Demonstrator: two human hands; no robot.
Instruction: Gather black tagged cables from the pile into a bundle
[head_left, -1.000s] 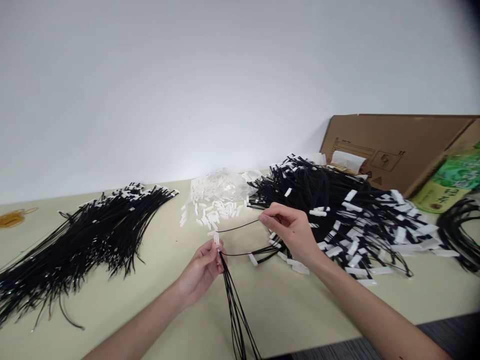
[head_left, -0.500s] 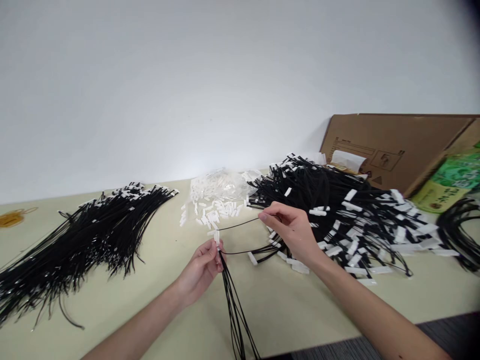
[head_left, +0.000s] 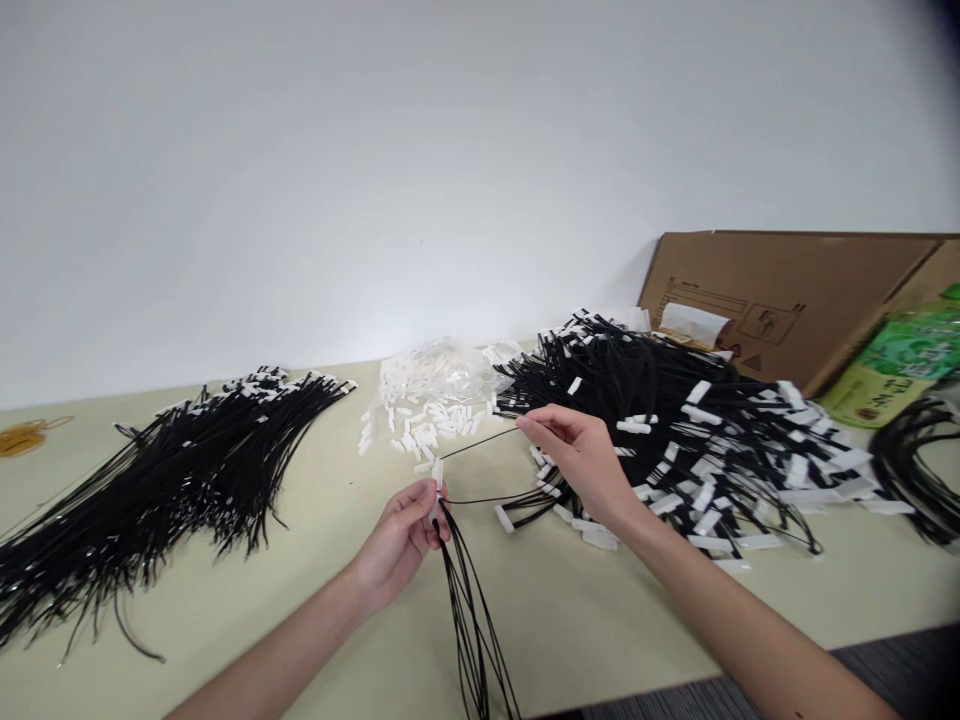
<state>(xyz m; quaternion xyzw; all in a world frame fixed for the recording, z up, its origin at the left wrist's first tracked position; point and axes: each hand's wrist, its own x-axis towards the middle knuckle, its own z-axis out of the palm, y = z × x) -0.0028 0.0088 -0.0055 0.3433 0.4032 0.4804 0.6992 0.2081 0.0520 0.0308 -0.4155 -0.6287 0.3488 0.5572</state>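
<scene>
A slim white connector [head_left: 438, 474] stands nearly upright near the front middle of the worktop [head_left: 600, 620], its top end clear of the fingers. From its lower end a loose bundle of thin black wires [head_left: 463, 600] falls towards six o'clock, spreading slightly; another dark strand runs towards three o'clock. Taking the connector as the clock's centre, a transparent bag [head_left: 442, 370] of pale pieces lies at twelve, with loose white pieces [head_left: 422, 430] spilled just in front of it. A broad heap of black cables [head_left: 187, 460] lies at nine, an orange tag [head_left: 22, 438] farther out that way. A second, bushier heap with white ends [head_left: 637, 380] sits between two and three. Past it, a brown cardboard box [head_left: 787, 300] leans at two, near a green-and-yellow package [head_left: 892, 370], and coiled black cable [head_left: 915, 480] rests at three. The worktop is pale yellow-green, against a plain whitish wall [head_left: 375, 150]; dark striped flooring [head_left: 900, 670] shows at four. The left hand [head_left: 397, 535] is closed around the connector, thumb against fingers. The right hand [head_left: 577, 455], at three, pinches a single thin wire [head_left: 480, 441] between thumb and fingertips, drawn almost straight from the connector's top.
</scene>
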